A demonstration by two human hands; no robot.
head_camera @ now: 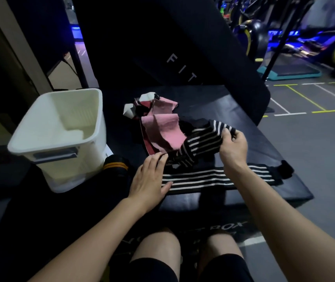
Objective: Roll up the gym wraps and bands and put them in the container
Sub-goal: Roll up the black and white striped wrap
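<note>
1. The right hand (232,148) pinches the far end of a black wrap with white stripes (202,142). Its fingers and thumb curl around the cloth and lift that end off the black padded box (264,159).
2. The left hand (149,183) lies flat with straight fingers. Its fingertips press on the near, bunched end of the held wrap, and its thumb rests on the end of a second striped wrap (213,179).
3. The second striped wrap lies flat and stretched out across the front of the box, under the right wrist. A black strap end (286,168) sits at its right tip.
4. A pink band (163,131) lies in a loose pile just behind the held wrap. A white and dark red cloth (136,107) is tangled at the back of that pile.
5. The white plastic container (61,137) stands to the left of the box, close beside it. None of the wraps or bands is in it.
6. The person's bare knees (158,247) show at the bottom.
7. Gym machines (325,43) stand far off at the top right.
</note>
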